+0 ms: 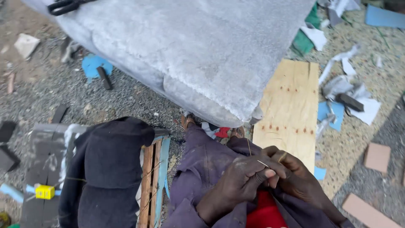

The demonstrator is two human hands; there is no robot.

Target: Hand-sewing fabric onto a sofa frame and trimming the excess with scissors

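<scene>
My two hands meet low in the head view, over my lap in purple work clothes. My left hand [244, 177] pinches a thin needle [263, 164] between thumb and fingers. My right hand [291, 171] is curled right against it and holds a fine thread [249, 147] that runs up from the fingers. A large grey upholstered cushion [198, 50] lies on the ground just ahead of my knees.
A plywood board [291, 105] lies to the right of the cushion. A dark garment [110, 164] is draped over a wooden pallet [152, 177] at left. Black scissors [63, 6] rest on the cushion's far corner. Fabric and paper scraps litter the gravel.
</scene>
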